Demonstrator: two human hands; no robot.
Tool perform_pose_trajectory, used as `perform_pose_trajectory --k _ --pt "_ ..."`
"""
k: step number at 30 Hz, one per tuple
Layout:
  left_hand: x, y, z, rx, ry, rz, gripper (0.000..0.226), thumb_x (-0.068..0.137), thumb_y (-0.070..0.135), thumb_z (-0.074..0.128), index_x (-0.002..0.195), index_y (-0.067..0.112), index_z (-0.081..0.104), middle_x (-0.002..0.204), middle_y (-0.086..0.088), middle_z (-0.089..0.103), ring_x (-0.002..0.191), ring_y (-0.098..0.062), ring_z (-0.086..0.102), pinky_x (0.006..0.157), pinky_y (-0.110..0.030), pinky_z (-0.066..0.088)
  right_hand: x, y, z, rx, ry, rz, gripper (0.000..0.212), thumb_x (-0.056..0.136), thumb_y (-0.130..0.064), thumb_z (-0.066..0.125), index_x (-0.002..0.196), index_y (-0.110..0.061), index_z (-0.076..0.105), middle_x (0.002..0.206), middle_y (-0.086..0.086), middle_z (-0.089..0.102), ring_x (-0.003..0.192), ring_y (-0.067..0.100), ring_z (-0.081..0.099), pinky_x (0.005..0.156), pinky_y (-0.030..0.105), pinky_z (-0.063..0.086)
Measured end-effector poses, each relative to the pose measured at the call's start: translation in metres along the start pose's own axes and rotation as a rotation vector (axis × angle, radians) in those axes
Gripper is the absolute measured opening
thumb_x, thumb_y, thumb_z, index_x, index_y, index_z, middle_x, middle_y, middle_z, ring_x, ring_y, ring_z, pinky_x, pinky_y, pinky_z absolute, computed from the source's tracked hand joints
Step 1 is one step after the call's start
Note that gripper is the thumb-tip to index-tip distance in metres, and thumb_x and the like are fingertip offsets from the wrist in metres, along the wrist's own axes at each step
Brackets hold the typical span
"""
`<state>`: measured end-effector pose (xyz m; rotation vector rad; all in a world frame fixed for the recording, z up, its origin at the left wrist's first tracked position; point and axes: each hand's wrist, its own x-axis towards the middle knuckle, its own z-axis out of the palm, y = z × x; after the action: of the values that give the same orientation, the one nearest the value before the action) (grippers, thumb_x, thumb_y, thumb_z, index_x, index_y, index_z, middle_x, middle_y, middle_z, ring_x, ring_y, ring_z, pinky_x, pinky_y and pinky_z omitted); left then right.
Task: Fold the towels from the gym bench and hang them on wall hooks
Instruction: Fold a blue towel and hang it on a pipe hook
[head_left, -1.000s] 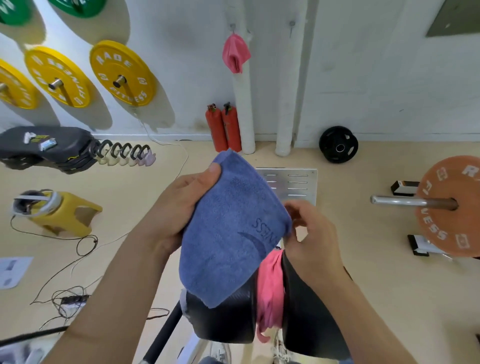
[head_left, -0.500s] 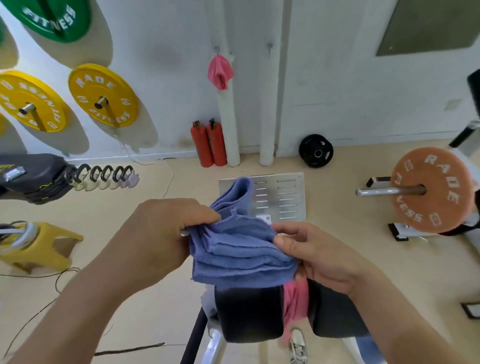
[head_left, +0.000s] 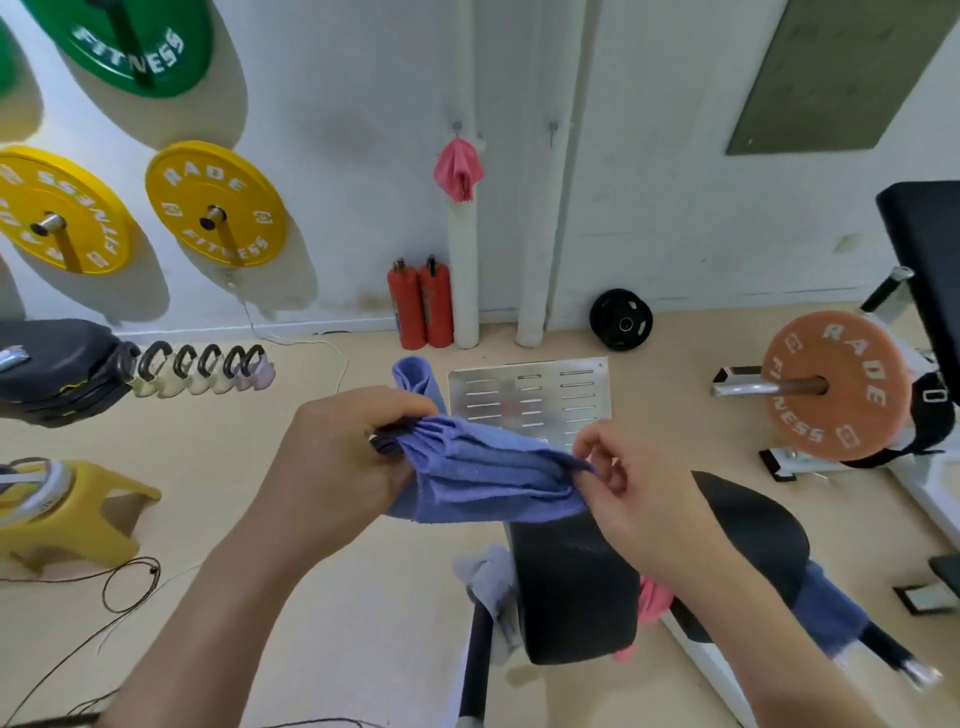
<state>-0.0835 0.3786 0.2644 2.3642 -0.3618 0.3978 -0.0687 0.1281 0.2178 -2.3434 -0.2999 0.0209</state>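
Towel (head_left: 488, 470), blue terry cloth, was bunched lengthwise mid-frame above the black padded tabletop (head_left: 571, 587); left hand (head_left: 332, 457) gripped one end, right hand (head_left: 636, 499) pinched the other, hands apart, likely narrowing it for the bare metal wall hook (head_left: 553, 126) at upper centre, beside the hung pink towel (head_left: 457, 169).

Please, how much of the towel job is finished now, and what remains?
Done: one pink towel hangs on a wall hook. In hand: the left hand and right hand grip a bunched blue towel by its ends, not yet hung. Left: a second pink towel, another blue towel and a pale towel lie on the bench; the neighbouring hook is bare.
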Motion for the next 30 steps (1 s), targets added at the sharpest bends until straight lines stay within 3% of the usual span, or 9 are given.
perform_pose_trajectory --k 4,7,9,11,14,18,22,27,30 --pt "0.019 -0.003 0.000 0.203 -0.051 -0.032 0.020 0.065 0.021 0.051 0.076 0.032 0.063 0.061 0.012 0.055 0.069 0.000 0.051 0.061 -0.009 0.035 0.016 -0.031 -0.018 0.106 -0.268 -0.046 0.062 0.081 -0.031 0.068 0.128 -0.053 0.034 0.130 -0.031 0.039 0.121 -0.010 0.040 0.095 0.016 0.041" --pt "0.031 -0.002 -0.005 0.357 -0.132 -0.029 0.017 0.064 0.029 0.048 0.077 0.032 0.060 0.064 0.009 0.056 0.063 -0.008 0.050 0.061 -0.018 0.039 0.028 -0.079 -0.017 0.254 -0.398 -0.125 0.079 0.072 -0.048 0.074 0.134 -0.058 0.026 0.130 -0.035 0.043 0.119 -0.016 0.042 0.094 0.010 0.041" --pt "0.037 -0.002 -0.008 0.390 -0.178 -0.027 0.016 0.067 0.030 0.053 0.082 0.029 0.059 0.072 0.006 0.058 0.068 -0.016 0.054 0.065 -0.032 0.043 0.039 -0.102 -0.006 0.125 -0.379 -0.160 0.073 0.070 -0.058 0.072 0.132 -0.050 0.034 0.118 -0.026 0.056 0.108 -0.006 0.054 0.096 0.022 0.044" --pt "0.044 -0.010 -0.007 0.515 -0.256 -0.010 0.013 0.071 0.029 0.057 0.080 0.031 0.048 0.072 0.006 0.054 0.072 -0.018 0.056 0.071 -0.032 0.044 0.054 -0.116 0.010 -0.166 -0.271 -0.218 0.053 0.070 -0.060 0.068 0.115 -0.039 0.048 0.099 -0.019 0.063 0.094 0.002 0.057 0.101 0.035 0.036" --pt "0.054 -0.028 -0.009 0.678 -0.281 0.051 0.026 0.073 0.037 0.060 0.076 0.029 0.036 0.062 0.005 0.044 0.069 -0.017 0.053 0.063 -0.028 0.035 0.071 -0.130 0.032 -0.487 -0.141 -0.279 0.025 0.081 -0.039 0.061 0.099 -0.029 0.046 0.096 -0.012 0.063 0.094 0.013 0.060 0.103 0.039 0.030" --pt "0.059 -0.072 -0.032 0.467 -0.316 0.020 0.019 0.077 0.047 0.064 0.082 0.032 0.054 0.067 0.008 0.044 0.073 -0.015 0.049 0.061 -0.028 0.032 0.093 -0.147 0.063 -0.625 -0.157 -0.297 0.018 0.089 -0.023 0.056 0.107 -0.024 0.054 0.106 -0.003 0.063 0.097 0.022 0.060 0.078 0.033 0.044" --pt "0.057 -0.157 -0.063 0.364 -0.463 -0.015 0.022 0.071 0.041 0.073 0.089 0.034 0.063 0.080 0.009 0.047 0.086 -0.015 0.052 0.069 -0.030 0.045 0.116 -0.173 0.094 -0.448 -0.139 -0.262 0.023 0.079 -0.011 0.055 0.090 -0.027 0.067 0.082 -0.006 0.064 0.079 0.018 0.056 0.069 0.040 0.049" --pt "0.050 -0.234 -0.120 -0.622 -0.371 -0.308 0.029 0.066 0.010 0.081 0.091 0.012 0.066 0.093 0.010 0.067 0.086 -0.005 0.062 0.076 -0.021 0.049 0.133 -0.216 0.119 -0.066 -0.065 -0.081 0.031 0.069 0.003 0.055 0.080 -0.022 0.070 0.072 -0.017 0.066 0.069 0.000 0.058 0.060 0.016 0.043" --pt "0.047 -0.241 -0.149 -0.920 -0.265 -0.276 0.021 0.072 0.002 0.067 0.091 0.008 0.061 0.081 0.006 0.071 0.077 -0.006 0.065 0.068 -0.017 0.050 0.141 -0.235 0.128 0.086 -0.186 0.005 0.025 0.071 0.000 0.058 0.083 -0.021 0.067 0.072 -0.013 0.066 0.065 0.003 0.058 0.065 0.029 0.050"
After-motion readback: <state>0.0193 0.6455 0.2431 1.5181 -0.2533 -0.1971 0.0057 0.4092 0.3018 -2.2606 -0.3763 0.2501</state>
